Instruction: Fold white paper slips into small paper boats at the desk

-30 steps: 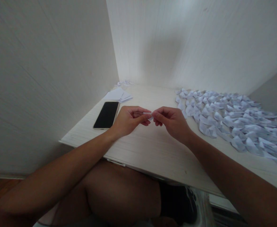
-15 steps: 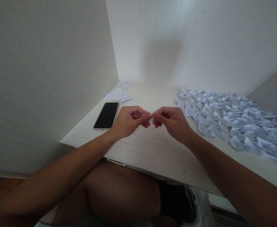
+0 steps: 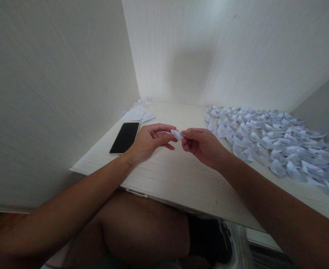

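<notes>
A small folded white paper piece (image 3: 177, 135) is pinched between the thumb and fingers of my right hand (image 3: 202, 145), above the middle of the table. My left hand (image 3: 150, 141) is just left of it, its fingers apart, with fingertips beside the paper's left end; whether they touch it I cannot tell. Many folded white paper pieces (image 3: 254, 130) lie spread over the right side of the table. Flat white sheets (image 3: 138, 113) lie at the back left.
A phone (image 3: 125, 137) with a dark screen lies on the white table (image 3: 167, 179) beside my left hand. Small paper scraps (image 3: 147, 101) are in the back left corner. Walls stand at the left and back. My legs are below the front edge.
The fingers of my left hand have spread and drawn slightly left, off their pinch. More of the folded paper now shows in my right hand.
</notes>
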A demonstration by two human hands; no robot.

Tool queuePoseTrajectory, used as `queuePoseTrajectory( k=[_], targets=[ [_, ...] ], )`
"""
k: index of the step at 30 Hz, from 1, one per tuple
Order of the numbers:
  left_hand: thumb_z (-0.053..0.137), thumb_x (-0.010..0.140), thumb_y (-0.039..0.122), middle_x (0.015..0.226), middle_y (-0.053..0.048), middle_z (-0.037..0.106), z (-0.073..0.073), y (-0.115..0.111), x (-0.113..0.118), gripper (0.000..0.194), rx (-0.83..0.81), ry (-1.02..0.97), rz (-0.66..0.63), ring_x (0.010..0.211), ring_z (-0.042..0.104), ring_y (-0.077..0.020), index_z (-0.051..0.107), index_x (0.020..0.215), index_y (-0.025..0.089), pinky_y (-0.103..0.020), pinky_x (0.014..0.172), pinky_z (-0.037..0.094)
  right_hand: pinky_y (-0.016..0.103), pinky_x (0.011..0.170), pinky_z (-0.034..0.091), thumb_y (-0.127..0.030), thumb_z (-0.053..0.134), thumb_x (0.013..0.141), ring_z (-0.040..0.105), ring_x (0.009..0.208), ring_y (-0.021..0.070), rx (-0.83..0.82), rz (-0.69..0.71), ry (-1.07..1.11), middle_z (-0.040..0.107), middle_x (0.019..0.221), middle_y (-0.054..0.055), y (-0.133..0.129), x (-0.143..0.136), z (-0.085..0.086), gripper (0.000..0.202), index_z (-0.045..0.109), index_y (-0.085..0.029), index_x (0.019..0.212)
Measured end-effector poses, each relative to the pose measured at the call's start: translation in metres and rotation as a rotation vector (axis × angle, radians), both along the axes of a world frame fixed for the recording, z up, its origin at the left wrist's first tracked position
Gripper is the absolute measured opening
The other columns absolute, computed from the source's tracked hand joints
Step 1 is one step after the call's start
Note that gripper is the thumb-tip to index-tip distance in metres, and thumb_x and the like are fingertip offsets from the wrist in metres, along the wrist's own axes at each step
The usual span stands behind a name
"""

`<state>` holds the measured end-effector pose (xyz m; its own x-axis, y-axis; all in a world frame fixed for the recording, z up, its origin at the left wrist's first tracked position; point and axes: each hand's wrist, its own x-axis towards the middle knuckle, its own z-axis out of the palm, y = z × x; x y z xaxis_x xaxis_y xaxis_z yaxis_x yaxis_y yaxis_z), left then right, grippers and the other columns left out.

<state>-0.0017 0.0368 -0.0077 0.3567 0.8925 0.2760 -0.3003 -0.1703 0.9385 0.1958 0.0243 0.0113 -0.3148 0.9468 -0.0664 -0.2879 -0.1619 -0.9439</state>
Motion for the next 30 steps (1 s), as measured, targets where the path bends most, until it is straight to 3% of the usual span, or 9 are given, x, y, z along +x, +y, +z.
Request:
queuePoseTrajectory(
  k=[4, 9, 15, 20, 30],
  targets=[
    [0.091, 0.074, 0.03, 0.092, -0.009, 0.081, 0.0019, -0.0004, 0.0004, 0.032, -0.026, 0.006, 0.014, 0.083, 0.078, -0.0194, 0.08, 0.101, 0.016, -0.027, 0.064, 0.066, 0.022, 0.057, 0.05, -0.028, 0.089, 0.071, 0.057, 0.057, 0.0085, -0.075, 0.039, 0.027, 0.066, 0.067, 0.0, 0.0004, 0.0015, -0.0015, 0.02, 0.073, -0.015, 0.072],
    [0.091, 0.074, 0.031, 0.089, -0.007, 0.079, 0.0023, 0.0015, 0.0004, 0.031, -0.084, -0.077, 0.037, 0.082, 0.076, -0.0179, 0.078, 0.098, 0.016, -0.026, 0.066, 0.065, 0.024, 0.068, 0.055, -0.033, 0.093, 0.071, 0.063, 0.066, 0.0089, 0.003, 0.065, 0.052, 0.072, 0.08, 0.0, -0.0004, 0.0012, -0.0052, 0.027, 0.076, -0.019, 0.086],
    [0.093, 0.071, 0.026, 0.085, -0.005, 0.078, 0.0055, 0.0016, 0.0007, 0.03, -0.188, -0.168, -0.014, 0.079, 0.076, -0.0174, 0.077, 0.094, 0.015, -0.025, 0.064, 0.064, 0.026, 0.067, 0.05, -0.039, 0.096, 0.067, 0.061, 0.068, 0.0097, 0.115, 0.014, 0.019, 0.071, 0.078, -0.001, -0.0015, -0.0009, -0.0082, 0.028, 0.076, -0.021, 0.076],
    [0.094, 0.07, 0.023, 0.086, -0.006, 0.079, 0.0084, -0.0013, 0.0015, 0.029, -0.236, -0.209, -0.059, 0.078, 0.076, -0.0165, 0.078, 0.092, 0.013, -0.023, 0.063, 0.062, 0.028, 0.07, 0.048, -0.04, 0.096, 0.066, 0.066, 0.08, 0.0129, 0.103, -0.029, 0.031, 0.076, 0.089, 0.0, -0.0021, 0.0001, -0.0069, 0.034, 0.081, -0.028, 0.094],
    [0.093, 0.071, 0.021, 0.085, -0.005, 0.077, 0.0076, -0.0028, 0.0047, 0.028, -0.279, -0.238, -0.005, 0.078, 0.075, -0.0158, 0.075, 0.091, 0.012, -0.023, 0.066, 0.062, 0.028, 0.068, 0.045, -0.039, 0.096, 0.064, 0.061, 0.079, 0.0124, 0.157, -0.124, 0.008, 0.074, 0.083, 0.0, -0.0014, -0.004, -0.0081, 0.027, 0.082, -0.026, 0.084]
  ],
)
